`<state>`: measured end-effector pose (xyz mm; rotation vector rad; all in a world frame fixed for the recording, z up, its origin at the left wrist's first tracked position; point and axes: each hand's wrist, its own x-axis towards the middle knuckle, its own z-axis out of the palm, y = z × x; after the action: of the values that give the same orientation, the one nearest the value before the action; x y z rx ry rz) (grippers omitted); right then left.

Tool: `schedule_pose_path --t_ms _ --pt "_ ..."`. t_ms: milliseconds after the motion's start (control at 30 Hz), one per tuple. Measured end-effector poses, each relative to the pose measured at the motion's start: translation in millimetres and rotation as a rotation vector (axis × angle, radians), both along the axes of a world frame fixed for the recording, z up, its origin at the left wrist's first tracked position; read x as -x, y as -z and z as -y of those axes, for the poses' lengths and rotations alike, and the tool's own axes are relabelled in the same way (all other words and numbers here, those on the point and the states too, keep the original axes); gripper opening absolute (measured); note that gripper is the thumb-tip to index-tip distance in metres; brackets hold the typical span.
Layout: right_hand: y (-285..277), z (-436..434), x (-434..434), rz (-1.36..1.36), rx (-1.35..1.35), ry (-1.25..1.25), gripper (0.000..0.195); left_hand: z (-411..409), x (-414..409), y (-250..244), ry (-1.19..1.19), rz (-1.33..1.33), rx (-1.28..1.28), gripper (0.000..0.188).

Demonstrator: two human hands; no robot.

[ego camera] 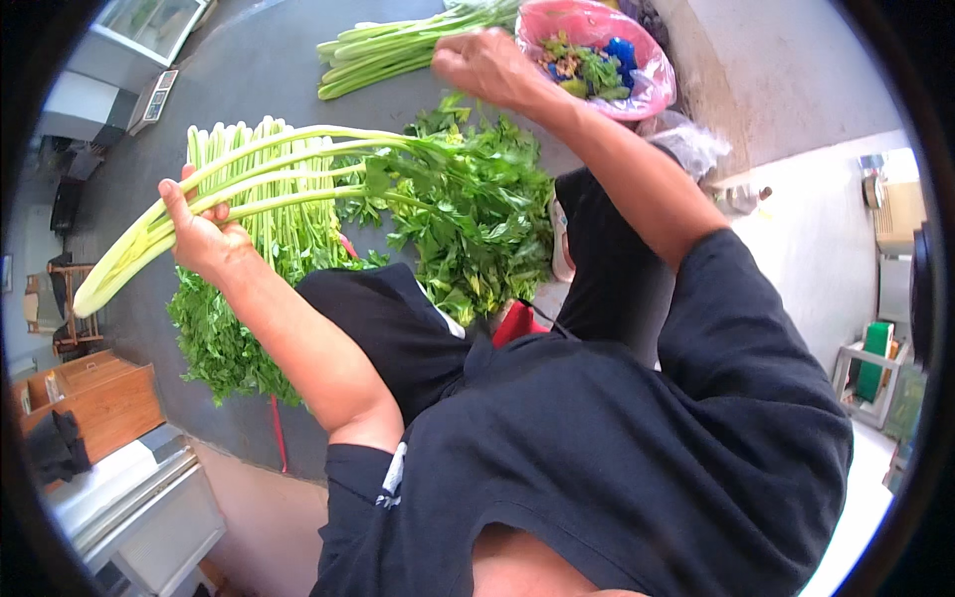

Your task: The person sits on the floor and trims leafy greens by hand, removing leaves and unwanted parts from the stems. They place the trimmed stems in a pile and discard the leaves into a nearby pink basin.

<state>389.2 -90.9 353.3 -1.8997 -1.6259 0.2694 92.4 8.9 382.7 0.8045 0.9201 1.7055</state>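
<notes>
A bunch of celery [246, 176] is held up in my left hand [205, 235], its pale base pointing to the lower left and its leaves to the right. Behind and below it, a row of celery bunches [287, 224] lies on the grey floor. My right hand [481, 67] is blurred, with its fingers curled, above the floor near more celery stalks [380, 56] at the top; whether it holds anything is not clear. A heap of loose celery leaves [485, 201] lies between my legs.
A pink basin lined with clear plastic [656, 97] holds leaf scraps and something blue. Beside it lies a clear plastic bag [690, 145]. A digital scale [158, 95] stands at the upper left, a wooden cabinet [112, 403] at the lower left. A red ribbon [278, 436] lies on the floor.
</notes>
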Motion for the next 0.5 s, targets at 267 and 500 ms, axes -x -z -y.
schedule_pose_path --t_ms 267,500 --pt "33 27 63 0.167 0.028 -0.134 0.049 -5 -5 7 0.048 0.053 0.114 0.041" --pt "38 -8 84 0.148 -0.367 0.192 0.045 -14 -9 12 0.111 0.123 0.206 0.041"
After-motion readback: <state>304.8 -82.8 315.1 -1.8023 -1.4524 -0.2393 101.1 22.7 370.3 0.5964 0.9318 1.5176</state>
